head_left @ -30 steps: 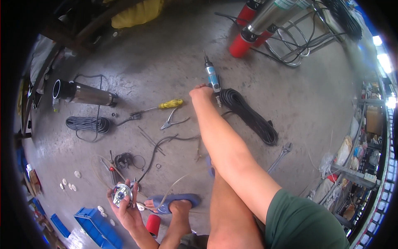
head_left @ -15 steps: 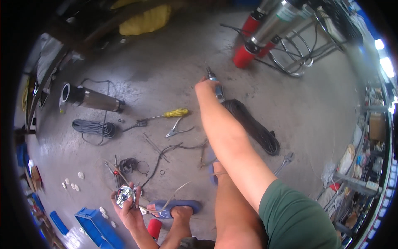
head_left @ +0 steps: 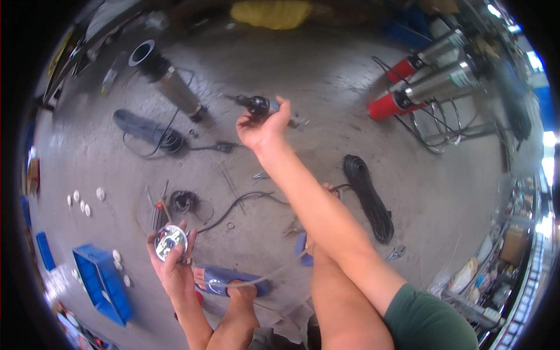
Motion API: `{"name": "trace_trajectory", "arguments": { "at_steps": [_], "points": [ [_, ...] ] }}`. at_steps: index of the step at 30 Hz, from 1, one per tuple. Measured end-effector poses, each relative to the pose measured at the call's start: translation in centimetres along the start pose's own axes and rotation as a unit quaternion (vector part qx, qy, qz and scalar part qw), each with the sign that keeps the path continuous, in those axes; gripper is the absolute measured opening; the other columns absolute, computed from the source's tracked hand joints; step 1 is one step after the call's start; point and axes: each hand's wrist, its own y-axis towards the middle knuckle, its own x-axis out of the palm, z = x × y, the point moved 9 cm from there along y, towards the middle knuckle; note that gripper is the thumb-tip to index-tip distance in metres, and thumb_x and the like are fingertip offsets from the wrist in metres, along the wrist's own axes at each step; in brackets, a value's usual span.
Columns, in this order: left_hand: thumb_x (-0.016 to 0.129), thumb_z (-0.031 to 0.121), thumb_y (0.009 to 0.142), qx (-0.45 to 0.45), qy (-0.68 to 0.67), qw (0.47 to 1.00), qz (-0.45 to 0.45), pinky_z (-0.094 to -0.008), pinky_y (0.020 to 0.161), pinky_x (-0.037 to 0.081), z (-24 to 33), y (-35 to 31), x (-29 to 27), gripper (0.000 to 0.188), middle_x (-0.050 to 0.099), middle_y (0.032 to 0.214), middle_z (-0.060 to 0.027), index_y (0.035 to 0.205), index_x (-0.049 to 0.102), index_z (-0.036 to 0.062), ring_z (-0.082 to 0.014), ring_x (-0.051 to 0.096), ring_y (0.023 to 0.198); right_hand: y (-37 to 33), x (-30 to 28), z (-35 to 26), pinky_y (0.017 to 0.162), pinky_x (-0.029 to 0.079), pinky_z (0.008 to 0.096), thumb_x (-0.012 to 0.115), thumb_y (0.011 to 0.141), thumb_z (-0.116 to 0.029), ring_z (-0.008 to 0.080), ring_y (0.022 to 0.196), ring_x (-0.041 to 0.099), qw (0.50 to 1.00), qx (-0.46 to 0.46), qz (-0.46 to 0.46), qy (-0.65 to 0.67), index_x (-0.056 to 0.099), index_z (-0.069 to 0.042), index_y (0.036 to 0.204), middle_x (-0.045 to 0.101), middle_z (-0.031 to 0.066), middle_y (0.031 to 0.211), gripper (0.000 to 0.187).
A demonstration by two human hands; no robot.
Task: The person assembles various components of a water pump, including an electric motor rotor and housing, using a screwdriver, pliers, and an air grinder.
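Note:
My right hand [head_left: 265, 129] is wrapped round a dark power screwdriver [head_left: 257, 106], lifted over the floor with its bit pointing left. In my left hand [head_left: 175, 274] is a round, shiny metal part [head_left: 171, 241] with a raised centre, gripped by its rim between thumb and fingers. Beyond that hand, a red-and-black tool [head_left: 158, 214] and a black ring-shaped part [head_left: 184, 201] lie on the floor. The metal tips of the pliers [head_left: 260, 175] show beside my right forearm, which hides the rest of them.
At the far left a steel cylinder [head_left: 175, 90] stands near coiled grey cable [head_left: 143, 131]. Black coiled cable [head_left: 368, 201] lies right of my arm. Red-and-steel cylinders [head_left: 402, 102] lean on a metal rack at right. A blue crate [head_left: 105, 283] and several white discs [head_left: 101, 193] lie at left.
My right hand has lifted the power screwdriver off the floor and brought it left, its bit swinging from pointing away to pointing left. The left hand keeps hold of the metal part. The view has shifted.

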Motion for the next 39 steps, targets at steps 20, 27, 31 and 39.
{"name": "trace_trajectory", "arguments": {
  "at_steps": [20, 27, 31, 39],
  "points": [
    [0.058, -0.022, 0.085, 0.007, -0.047, 0.998, -0.032, -0.0564, 0.096, 0.066, -2.2, -1.0, 2.9, 0.06, 0.054, 0.141, -0.0187, 0.134, 0.042, 0.0088, -0.036, 0.064, 0.128, -18.7, 1.1, 8.4, 0.068, 0.052, 0.0413, 0.056, 0.089, -0.014, 0.0186, 0.066, 0.056, 0.844, -0.127, -0.362, -0.374, 0.05, -0.006, 0.121, 0.055, 0.0064, 0.076, 0.034],
    [0.056, -0.023, 0.085, -0.048, -0.024, 0.998, -0.038, -0.0541, 0.093, 0.068, -3.2, -1.1, 3.0, 0.058, 0.053, 0.137, -0.0158, 0.132, 0.043, 0.0071, -0.0322, 0.065, 0.125, -18.5, 0.0, 9.4, 0.071, 0.053, 0.0415, 0.057, 0.089, -0.01, 0.0171, 0.068, 0.056, 0.834, -0.101, -0.37, -0.396, 0.048, -0.005, 0.119, 0.055, 0.0068, 0.078, 0.032],
    [0.053, -0.024, 0.083, -0.062, -0.002, 0.997, -0.042, -0.0536, 0.092, 0.068, -3.7, -0.9, 3.0, 0.057, 0.051, 0.136, -0.0152, 0.129, 0.042, 0.0068, -0.0306, 0.066, 0.121, -18.9, 0.0, 9.9, 0.072, 0.052, 0.0403, 0.06, 0.09, -0.008, 0.0163, 0.069, 0.055, 0.809, -0.081, -0.398, -0.424, 0.048, -0.005, 0.118, 0.055, 0.0065, 0.08, 0.031],
    [0.05, -0.026, 0.08, -0.109, -0.006, 0.993, -0.034, -0.0581, 0.091, 0.068, -4.8, -0.1, 2.6, 0.059, 0.055, 0.13, -0.0152, 0.127, 0.042, 0.0093, -0.0346, 0.069, 0.117, -17.2, -1.3, 10.3, 0.069, 0.053, 0.0361, 0.06, 0.092, -0.005, 0.0181, 0.071, 0.061, 0.821, -0.062, -0.384, -0.417, 0.05, -0.002, 0.118, 0.058, 0.007, 0.081, 0.028]
  ]
}}
